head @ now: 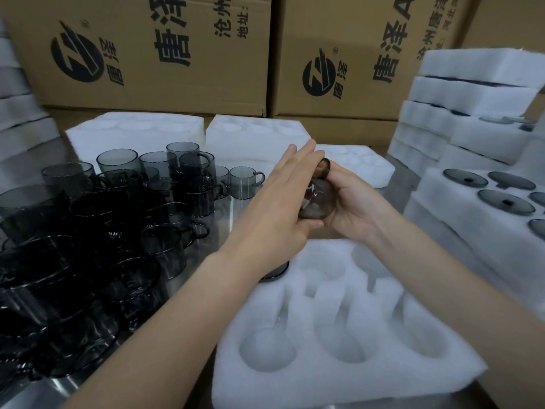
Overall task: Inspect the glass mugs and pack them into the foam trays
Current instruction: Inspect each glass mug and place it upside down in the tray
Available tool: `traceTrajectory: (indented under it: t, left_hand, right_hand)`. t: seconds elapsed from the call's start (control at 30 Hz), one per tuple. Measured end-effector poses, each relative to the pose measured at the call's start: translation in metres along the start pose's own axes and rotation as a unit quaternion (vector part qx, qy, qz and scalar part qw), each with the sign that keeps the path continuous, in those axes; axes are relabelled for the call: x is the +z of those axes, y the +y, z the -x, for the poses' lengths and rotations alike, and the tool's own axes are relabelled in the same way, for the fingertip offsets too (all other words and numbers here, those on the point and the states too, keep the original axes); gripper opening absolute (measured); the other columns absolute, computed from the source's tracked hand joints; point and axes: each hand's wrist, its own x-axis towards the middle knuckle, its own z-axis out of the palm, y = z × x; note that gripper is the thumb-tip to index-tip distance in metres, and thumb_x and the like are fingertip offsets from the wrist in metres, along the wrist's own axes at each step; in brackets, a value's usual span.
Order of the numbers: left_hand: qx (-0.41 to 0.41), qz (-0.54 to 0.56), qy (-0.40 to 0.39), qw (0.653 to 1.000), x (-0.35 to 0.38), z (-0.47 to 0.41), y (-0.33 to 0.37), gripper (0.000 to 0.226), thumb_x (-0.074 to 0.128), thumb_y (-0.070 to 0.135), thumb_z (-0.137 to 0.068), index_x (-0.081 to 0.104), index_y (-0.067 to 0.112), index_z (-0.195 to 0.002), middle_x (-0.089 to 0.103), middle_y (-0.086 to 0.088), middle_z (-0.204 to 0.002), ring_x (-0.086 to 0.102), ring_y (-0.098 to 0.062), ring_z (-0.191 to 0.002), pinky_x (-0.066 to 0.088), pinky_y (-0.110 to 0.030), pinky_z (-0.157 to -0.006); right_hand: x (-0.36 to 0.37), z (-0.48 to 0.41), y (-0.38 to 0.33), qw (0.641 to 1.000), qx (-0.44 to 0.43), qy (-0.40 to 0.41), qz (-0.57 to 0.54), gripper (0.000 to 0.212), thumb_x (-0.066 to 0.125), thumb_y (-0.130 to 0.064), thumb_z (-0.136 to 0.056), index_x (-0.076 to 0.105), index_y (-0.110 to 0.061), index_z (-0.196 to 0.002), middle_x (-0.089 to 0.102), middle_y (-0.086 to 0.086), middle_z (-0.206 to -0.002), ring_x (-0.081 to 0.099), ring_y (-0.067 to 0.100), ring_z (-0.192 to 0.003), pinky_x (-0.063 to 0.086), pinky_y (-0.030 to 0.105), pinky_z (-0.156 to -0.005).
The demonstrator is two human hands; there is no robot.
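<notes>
right grip (354, 202) curls round a glass mug (318, 205), held above the foam tray (324, 388), apparently for inspection; left grip (274, 211) lies flat-fingered against it, steadying. loose mugs (118, 216) crowd the bench (230, 216).

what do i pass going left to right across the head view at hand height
pile of loose glass mugs -> left hand -> held mug -> right hand -> filled foam tray
</notes>
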Motion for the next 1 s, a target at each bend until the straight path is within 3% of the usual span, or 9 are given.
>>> traceTrajectory:
  t: [0.17, 0.23, 0.3, 0.43, 0.57, 0.67, 0.73, 0.87, 1.0]
  left_hand:
    - [0.019, 0.023, -0.018, 0.999, -0.003, 0.0, 0.004, 0.082, 0.072, 0.001, -0.08, 0.03, 0.022, -0.147, 0.01, 0.008, -0.161, -0.002, -0.01, -0.149, 0.011, -0.028, -0.119]
    - [0.007, 0.024, -0.018, 1.0, -0.005, 0.0, 0.004, 0.082, 0.07, -0.001, -0.08, 0.03, 0.024, -0.147, 0.004, 0.008, -0.162, -0.004, -0.015, -0.15, 0.01, -0.046, -0.121]
    - [-0.016, 0.022, -0.007, 1.0, -0.006, 0.0, 0.004, 0.087, 0.068, -0.004, -0.079, 0.026, 0.029, -0.149, -0.002, 0.009, -0.162, -0.008, -0.014, -0.149, 0.008, -0.051, -0.12]
    - [-0.103, 0.078, 0.017, 0.992, -0.006, -0.001, -0.001, 0.099, 0.067, -0.003, -0.078, 0.011, 0.03, -0.153, 0.0, 0.011, -0.162, -0.004, -0.009, -0.149, 0.01, -0.044, -0.121]
    - [-0.15, 0.096, 0.023, 0.984, -0.005, -0.003, -0.002, 0.104, 0.075, 0.021, -0.077, 0.007, 0.021, -0.155, 0.018, 0.002, -0.16, 0.018, -0.015, -0.147, 0.024, -0.04, -0.118]
    - [-0.185, 0.118, 0.062, 0.974, -0.006, -0.001, -0.003, 0.094, 0.079, 0.037, -0.075, 0.026, 0.021, -0.151, 0.037, 0.009, -0.151, 0.032, -0.004, -0.138, 0.029, -0.021, -0.112]
    - [-0.184, 0.133, 0.084, 0.97, -0.006, -0.001, -0.002, 0.074, 0.081, 0.034, -0.073, 0.045, 0.025, -0.137, 0.057, 0.017, -0.125, 0.05, -0.001, -0.12, 0.038, -0.009, -0.095]
    - [-0.171, 0.119, 0.047, 0.977, -0.004, -0.002, -0.004, 0.08, 0.082, 0.023, -0.072, 0.043, 0.022, -0.142, 0.056, 0.005, -0.134, 0.051, -0.011, -0.124, 0.039, -0.029, -0.106]
    - [-0.172, 0.111, 0.014, 0.979, -0.001, -0.001, -0.009, 0.095, 0.084, 0.026, -0.072, 0.03, 0.024, -0.15, 0.049, 0.005, -0.142, 0.044, -0.008, -0.129, 0.029, -0.01, -0.098]
  right_hand:
    - [-0.002, 0.002, -0.001, 0.999, 0.025, 0.001, -0.032, 0.016, 0.05, -0.01, -0.092, 0.058, -0.014, -0.079, 0.065, 0.007, -0.078, 0.069, 0.02, -0.069, 0.057, 0.034, -0.059]
    - [-0.002, 0.003, -0.002, 0.998, 0.043, -0.022, -0.048, 0.003, 0.056, -0.013, -0.084, 0.057, -0.014, -0.087, 0.069, 0.008, -0.082, 0.07, 0.021, -0.075, 0.058, 0.035, -0.065]
    - [-0.002, 0.003, -0.003, 0.994, 0.067, -0.068, -0.051, 0.018, 0.059, -0.025, -0.083, 0.056, -0.017, -0.099, 0.071, 0.007, -0.093, 0.07, 0.021, -0.088, 0.058, 0.034, -0.076]
    - [-0.001, 0.005, -0.002, 0.991, 0.089, -0.099, -0.022, 0.032, 0.05, -0.041, -0.095, 0.065, -0.017, -0.109, 0.069, 0.008, -0.111, 0.068, 0.026, -0.099, 0.057, 0.036, -0.082]
    - [0.001, 0.007, -0.001, 0.996, 0.023, -0.079, 0.027, 0.03, 0.051, -0.025, -0.096, 0.066, -0.013, -0.119, 0.066, 0.011, -0.117, 0.066, 0.027, -0.101, 0.056, 0.036, -0.085]
    - [0.003, 0.008, 0.0, 0.993, -0.001, -0.113, 0.022, 0.046, 0.054, -0.012, -0.09, 0.052, -0.006, -0.136, 0.06, 0.013, -0.125, 0.06, 0.027, -0.11, 0.053, 0.034, -0.088]
    - [0.004, 0.008, 0.001, 0.992, -0.006, -0.123, 0.01, 0.048, 0.053, -0.012, -0.091, 0.047, -0.003, -0.137, 0.058, 0.016, -0.124, 0.059, 0.027, -0.112, 0.053, 0.036, -0.087]
    - [0.004, 0.008, 0.001, 0.998, -0.018, -0.065, 0.02, 0.034, 0.057, -0.024, -0.089, 0.054, -0.009, -0.119, 0.067, 0.011, -0.105, 0.067, 0.025, -0.094, 0.057, 0.036, -0.073]
    - [0.004, 0.01, 0.001, 0.993, -0.047, -0.002, 0.107, 0.019, 0.07, -0.028, -0.081, 0.063, -0.016, -0.093, 0.07, 0.003, -0.086, 0.066, 0.018, -0.075, 0.053, 0.029, -0.057]
